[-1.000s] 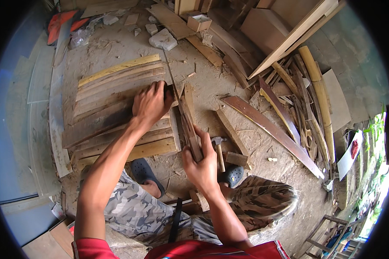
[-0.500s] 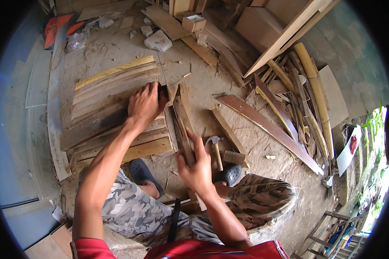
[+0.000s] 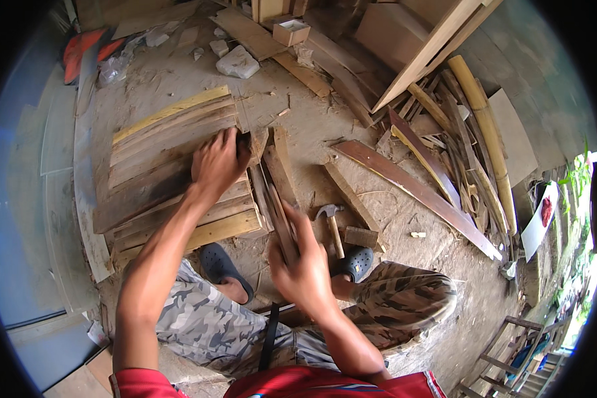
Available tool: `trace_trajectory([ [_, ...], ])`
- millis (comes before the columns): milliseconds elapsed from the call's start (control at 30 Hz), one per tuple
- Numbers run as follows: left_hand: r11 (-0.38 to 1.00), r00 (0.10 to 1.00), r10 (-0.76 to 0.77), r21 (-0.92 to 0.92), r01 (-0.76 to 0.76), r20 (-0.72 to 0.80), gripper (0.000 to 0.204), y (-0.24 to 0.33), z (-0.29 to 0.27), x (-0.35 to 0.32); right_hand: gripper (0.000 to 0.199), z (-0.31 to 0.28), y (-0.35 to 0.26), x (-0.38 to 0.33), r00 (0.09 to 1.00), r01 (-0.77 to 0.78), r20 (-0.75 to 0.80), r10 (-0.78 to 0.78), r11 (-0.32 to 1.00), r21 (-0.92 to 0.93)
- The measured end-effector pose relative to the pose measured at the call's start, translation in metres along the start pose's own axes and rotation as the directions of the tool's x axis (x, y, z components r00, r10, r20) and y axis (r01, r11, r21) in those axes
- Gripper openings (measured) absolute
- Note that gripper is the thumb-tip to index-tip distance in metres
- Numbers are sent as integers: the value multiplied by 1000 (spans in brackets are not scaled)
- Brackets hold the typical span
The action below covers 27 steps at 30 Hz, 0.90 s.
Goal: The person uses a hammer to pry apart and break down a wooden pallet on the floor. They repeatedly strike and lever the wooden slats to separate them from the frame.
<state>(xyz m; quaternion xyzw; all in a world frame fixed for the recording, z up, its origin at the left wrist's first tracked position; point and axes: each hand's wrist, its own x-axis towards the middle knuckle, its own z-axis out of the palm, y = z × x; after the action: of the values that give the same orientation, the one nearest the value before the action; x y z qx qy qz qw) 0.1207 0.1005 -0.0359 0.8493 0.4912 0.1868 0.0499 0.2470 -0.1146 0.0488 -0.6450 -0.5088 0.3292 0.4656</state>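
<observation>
My left hand presses down on the right end of a panel of rough wooden slats lying on the dusty ground. A narrow wooden strip runs along the panel's right edge, and my right hand grips its near end. More loose strips lie alongside it. A claw hammer rests on the ground just right of my right hand, beside a small wood block. My knees in camouflage trousers and dark clogs are below.
Long planks and bamboo poles are piled at the right. Stone chunks and a small open box lie at the top. A blue sheet borders the left side. A wooden ladder stands bottom right.
My right hand has slid down along the narrow strip toward its near end. My left hand has stayed on the panel's right edge.
</observation>
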Motion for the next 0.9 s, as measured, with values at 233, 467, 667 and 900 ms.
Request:
trace_trajectory([
  [233,999,998,32,-10,-33,-47,35,2,-7,-1,63,-41,-22,-51,999,-23,36,26,997,-73],
  [467,1000,999,16,-18,-17,-47,36,1,0,-4,53,9,-5,15,997,-83,-13,83,997,1],
  [667,998,999,15,-53,-13,40,39,3,-9,5,61,-35,-26,-66,997,-67,31,67,997,-24],
  [900,1000,999,19,-14,-19,33,39,3,-9,3,55,28,14,55,992,-117,-37,120,990,77],
])
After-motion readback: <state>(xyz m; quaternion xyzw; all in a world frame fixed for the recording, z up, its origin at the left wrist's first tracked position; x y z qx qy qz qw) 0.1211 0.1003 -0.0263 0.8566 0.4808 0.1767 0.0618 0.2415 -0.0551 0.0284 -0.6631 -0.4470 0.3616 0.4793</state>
